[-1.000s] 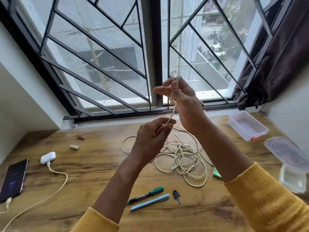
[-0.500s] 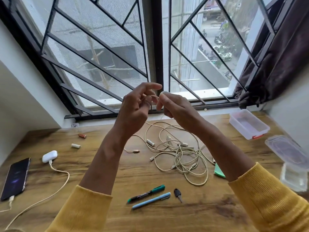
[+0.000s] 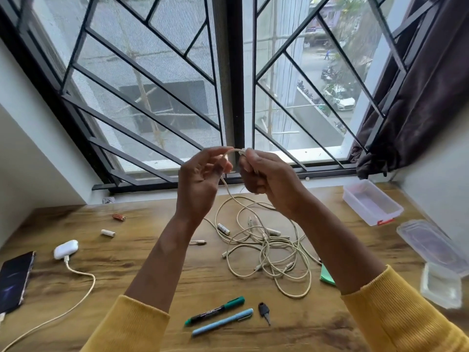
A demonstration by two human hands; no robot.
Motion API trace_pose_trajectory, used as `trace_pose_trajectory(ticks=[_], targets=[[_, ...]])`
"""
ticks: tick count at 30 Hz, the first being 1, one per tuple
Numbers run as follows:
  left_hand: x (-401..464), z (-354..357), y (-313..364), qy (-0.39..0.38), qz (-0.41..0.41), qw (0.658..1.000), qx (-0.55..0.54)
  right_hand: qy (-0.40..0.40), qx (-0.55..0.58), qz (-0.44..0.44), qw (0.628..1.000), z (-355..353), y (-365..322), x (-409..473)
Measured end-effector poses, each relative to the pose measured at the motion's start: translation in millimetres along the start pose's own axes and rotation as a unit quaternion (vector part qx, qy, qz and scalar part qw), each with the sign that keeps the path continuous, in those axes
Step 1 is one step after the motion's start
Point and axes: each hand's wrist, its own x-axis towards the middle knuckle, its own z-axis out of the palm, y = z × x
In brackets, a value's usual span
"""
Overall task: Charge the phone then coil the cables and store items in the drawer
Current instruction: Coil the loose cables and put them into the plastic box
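I see both hands raised over the desk (image 3: 127,270) — left hand (image 3: 200,181) and right hand (image 3: 269,181) each pinching one cream cable (image 3: 229,191).

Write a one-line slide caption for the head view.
Both hands, left hand and right hand, lift a cream cable above the tangled pile.
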Motion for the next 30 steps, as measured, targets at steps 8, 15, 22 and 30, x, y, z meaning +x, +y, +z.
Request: trace_pose_trajectory(ticks=[8, 15, 22, 30], targets=[[-21.5, 17.8, -22.9, 0.017, -0.074, 0.997, -0.03, -0.026, 0.059, -0.022, 0.998, 14.3, 1.8, 3.1], [-46.6, 43.8, -14.2, -0.045, -0.17, 0.977, -0.12, -0.024, 0.163, -0.059, 0.985, 16.4, -8.6, 11.1], [-70.6, 61.9, -17.7, -0.212, -0.191, 0.953, -0.1, 0.044, 0.134, -0.12, 0.983, 7.6, -7.2, 17.9], [-63.3, 37.4, -10.6, -0.152, -0.138, 0.973, 0.107, 0.156, -0.137, -0.103, 0.973, -16.9, 14.6, 15.0]])
